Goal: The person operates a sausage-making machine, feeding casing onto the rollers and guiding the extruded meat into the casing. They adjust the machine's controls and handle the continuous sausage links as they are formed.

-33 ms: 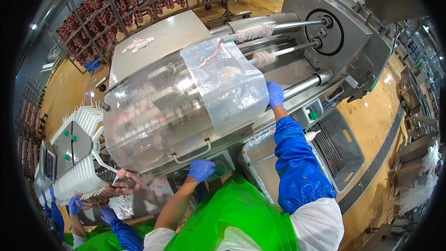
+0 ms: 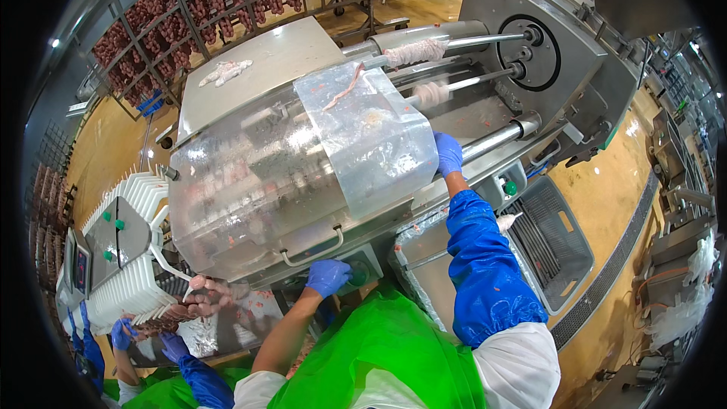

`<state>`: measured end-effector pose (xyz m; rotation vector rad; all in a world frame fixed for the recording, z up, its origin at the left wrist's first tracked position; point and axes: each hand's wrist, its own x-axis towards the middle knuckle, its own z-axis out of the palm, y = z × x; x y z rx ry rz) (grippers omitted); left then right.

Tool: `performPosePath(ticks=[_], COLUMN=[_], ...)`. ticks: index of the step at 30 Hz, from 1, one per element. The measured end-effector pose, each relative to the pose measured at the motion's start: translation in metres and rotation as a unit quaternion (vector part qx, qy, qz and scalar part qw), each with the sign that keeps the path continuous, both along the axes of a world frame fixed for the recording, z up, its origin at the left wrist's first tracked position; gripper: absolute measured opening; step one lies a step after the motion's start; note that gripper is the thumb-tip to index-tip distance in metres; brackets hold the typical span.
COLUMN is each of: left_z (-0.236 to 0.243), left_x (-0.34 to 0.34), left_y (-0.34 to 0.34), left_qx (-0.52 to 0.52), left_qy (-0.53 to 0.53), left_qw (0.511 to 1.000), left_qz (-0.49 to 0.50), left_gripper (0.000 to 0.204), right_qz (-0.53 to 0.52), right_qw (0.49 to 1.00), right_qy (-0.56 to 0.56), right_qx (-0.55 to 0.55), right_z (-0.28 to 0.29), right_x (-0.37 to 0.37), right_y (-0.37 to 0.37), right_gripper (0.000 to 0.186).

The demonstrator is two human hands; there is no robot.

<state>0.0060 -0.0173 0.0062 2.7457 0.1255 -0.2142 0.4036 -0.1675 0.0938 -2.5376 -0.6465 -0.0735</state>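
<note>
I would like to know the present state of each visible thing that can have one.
Clear curved plastic cover: lowered.
Translucent whitish plastic panel: smeared, pinkish strip lying on it.
Pale casing on the upper steel rod: bunched.
Reddish sausages: hanging in rows.
Grey plastic crate: open-topped.
Left blue-gloved hand: below the metal handle, grip unclear.
Right blue-gloved hand: at the panel's edge, grip unclear.
</note>
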Motion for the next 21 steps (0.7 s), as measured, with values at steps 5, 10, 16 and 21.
performPosePath(ticks=[5,10,16,21], left_z=[-0.003,0.002,0.002,-0.002], left_x=[-0.001,0.000,0.000,0.002], left_y=[0.001,0.000,0.002,-0.001], left_qx=[-0.010,-0.014,0.008,0.018], left_qy=[-0.007,-0.010,0.041,0.018], left_qw=[1.000,1.000,0.999,1.000], left_qz=[0.002,0.004,-0.001,0.005], left_gripper=[0.018,0.019,0.018,0.016], right_qz=[-0.001,0.010,0.007,0.011], right_qw=[1.000,1.000,0.980,0.838], right_qy=[0.005,0.022,0.069,0.199], right_qx=[-0.002,-0.004,0.185,0.508], right_z=[-0.001,0.001,-0.024,-0.024], right_x=[0.001,0.003,0.035,0.075], right_y=[0.001,0.001,0.005,0.030], right_gripper=[0.026,0.026,0.033,0.036])
